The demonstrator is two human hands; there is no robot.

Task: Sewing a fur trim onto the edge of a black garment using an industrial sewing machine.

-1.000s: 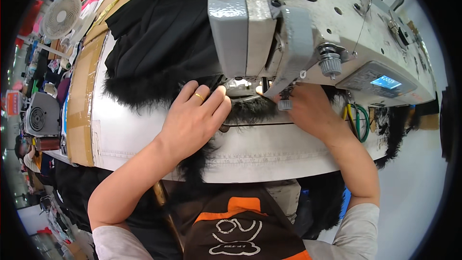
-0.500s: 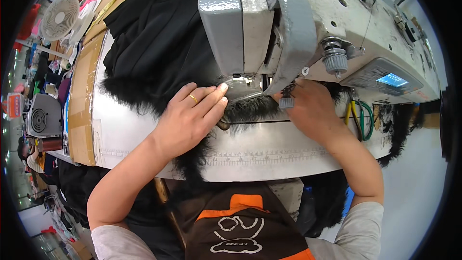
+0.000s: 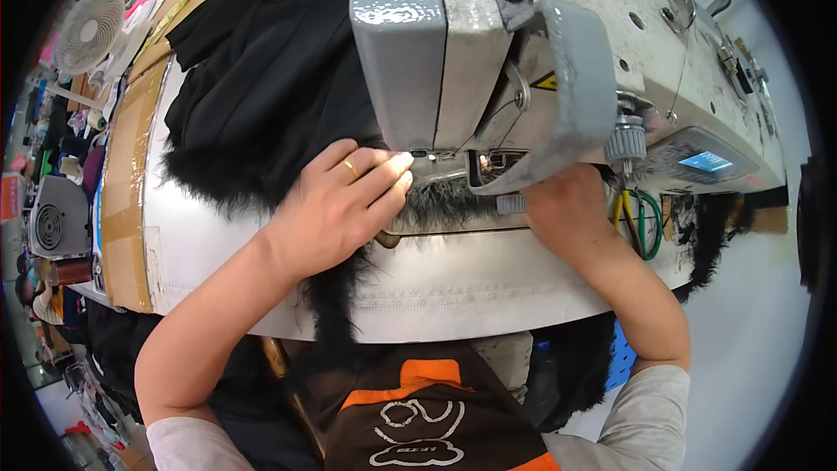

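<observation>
Beside the needle area of a grey and white sewing machine [image 3: 397,61], my left hand [image 3: 336,209], with a ring on it, presses its closed fingers onto a strip of black fur trim [image 3: 440,209]. Its thumb is hidden. The trim runs under the presser area and joins a black garment [image 3: 270,61] spread to the left. At the right end of the strip is my right hand [image 3: 567,209], its fingers bent and mostly hidden behind the machine's grey guard [image 3: 586,78]. Whether it grips the fur cannot be seen.
Yellow- and green-handled tools [image 3: 643,222] hang beside my right wrist. More black fur [image 3: 711,244] drapes over the right table edge. A taped cardboard strip [image 3: 126,209] borders the white table [image 3: 479,288] on the left. A fan [image 3: 90,30] stands farther off.
The view has shifted, so the machine's guard looks larger and farther right. My right fingers are more hidden behind it. My left hand stays beside the needle area on the fur.
</observation>
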